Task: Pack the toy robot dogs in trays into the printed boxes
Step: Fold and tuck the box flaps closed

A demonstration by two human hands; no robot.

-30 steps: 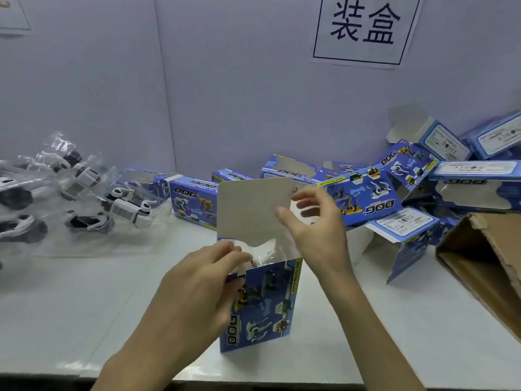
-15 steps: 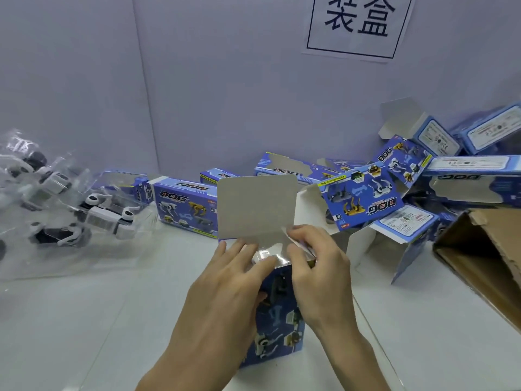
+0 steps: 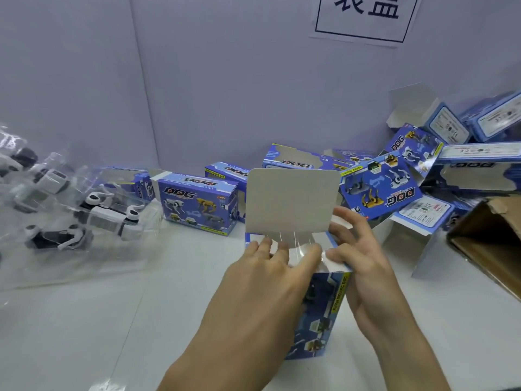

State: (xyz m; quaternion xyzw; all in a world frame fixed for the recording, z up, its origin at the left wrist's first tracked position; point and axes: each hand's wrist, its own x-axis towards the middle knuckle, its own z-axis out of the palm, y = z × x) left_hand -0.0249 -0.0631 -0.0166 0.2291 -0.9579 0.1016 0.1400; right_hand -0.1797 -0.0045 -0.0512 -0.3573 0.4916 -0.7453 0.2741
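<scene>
One printed box [image 3: 318, 314] is stood on end in the middle of the table [image 3: 84, 334], its one grey lid flap [image 3: 290, 198] raised upright. One clear tray [image 3: 293, 244] is seen in its open top. The tray is pressed down by the straight fingers of the left hand [image 3: 262, 292]; the box's right side flap is pinched by the right hand [image 3: 363, 266]. At least three toy robot dogs [image 3: 110, 218] in clear trays are heaped at the left. Some ten further boxes [image 3: 197, 201] are strewn behind and to the right, several open; an exact count cannot be made. One brown carton [image 3: 485, 249] is seen at the right edge, and one paper sign [image 3: 363, 18] is fixed to the wall.
</scene>
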